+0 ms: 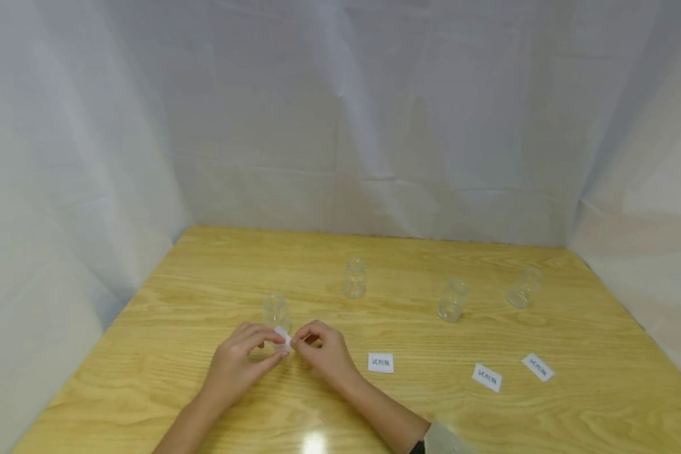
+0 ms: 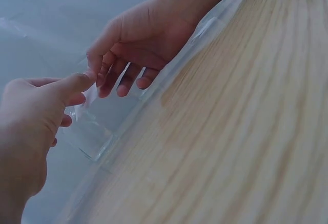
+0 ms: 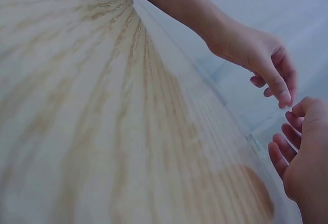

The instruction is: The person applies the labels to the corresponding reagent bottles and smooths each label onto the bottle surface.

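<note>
Between my two hands is a small white label (image 1: 284, 338), tilted in front of a clear glass bottle (image 1: 275, 305). My left hand (image 1: 235, 357) pinches its left side between thumb and index finger. At its right edge, the thumb and index fingertip of my right hand (image 1: 329, 356) pinch it too. In the left wrist view the label (image 2: 91, 97) shows partly behind the fingertips, with the bottle (image 2: 95, 139) just below. The right wrist view shows the fingertips of the right hand (image 3: 251, 52) and left hand (image 3: 313, 147) close together; the label is mostly hidden there.
Three more clear glass bottles stand farther back: one (image 1: 354, 278) near the middle, two (image 1: 451, 301) (image 1: 524, 288) to the right. Three white labels with dark characters (image 1: 381, 362) (image 1: 487, 377) (image 1: 538, 367) lie on the wooden table (image 1: 232, 265). White sheeting (image 1: 374, 126) encloses the back and sides.
</note>
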`<state>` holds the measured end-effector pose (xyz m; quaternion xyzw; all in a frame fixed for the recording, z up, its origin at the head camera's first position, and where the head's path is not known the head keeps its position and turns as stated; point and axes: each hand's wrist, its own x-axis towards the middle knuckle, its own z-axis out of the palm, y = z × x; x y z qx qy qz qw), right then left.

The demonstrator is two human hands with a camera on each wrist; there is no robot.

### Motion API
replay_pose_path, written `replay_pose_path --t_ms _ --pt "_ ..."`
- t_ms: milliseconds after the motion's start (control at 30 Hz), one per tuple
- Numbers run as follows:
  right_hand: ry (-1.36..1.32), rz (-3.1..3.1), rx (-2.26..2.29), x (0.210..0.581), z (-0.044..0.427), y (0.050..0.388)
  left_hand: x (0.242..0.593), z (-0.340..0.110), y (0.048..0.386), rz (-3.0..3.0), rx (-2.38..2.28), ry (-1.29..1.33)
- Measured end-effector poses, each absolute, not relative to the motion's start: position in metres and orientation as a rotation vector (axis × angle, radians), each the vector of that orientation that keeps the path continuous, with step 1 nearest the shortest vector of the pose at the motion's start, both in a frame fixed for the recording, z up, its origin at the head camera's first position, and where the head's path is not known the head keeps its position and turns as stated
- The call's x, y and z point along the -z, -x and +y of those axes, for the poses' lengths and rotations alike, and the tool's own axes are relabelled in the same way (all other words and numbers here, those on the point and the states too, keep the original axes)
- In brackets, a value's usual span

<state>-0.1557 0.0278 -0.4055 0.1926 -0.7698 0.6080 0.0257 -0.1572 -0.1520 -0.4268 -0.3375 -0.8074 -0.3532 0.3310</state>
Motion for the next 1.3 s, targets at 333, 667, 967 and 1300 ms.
replay_pose_path --t_ms 333,667,967,1300 --pt "-0.695 -2.344 -2.006 0.4069 0.0278 0.1567 0.4289 -0.1521 0.1571 -2.176 0.946 0.861" --pt "-0.651 -2.32 -2.012 0.4053 0.0267 0.1568 0.4294 -0.1533 0.156 -2.264 1.034 0.74" --pt "-0.537 -2.303 -1.973 0.4071 0.0262 0.1602 0.4291 -0.1545 0.1542 -2.392 1.291 0.539" --pt "-0.496 -2.36 -1.829 0.4024 0.0261 0.158 0.4275 -0.153 0.1562 -2.41 1.329 0.416"
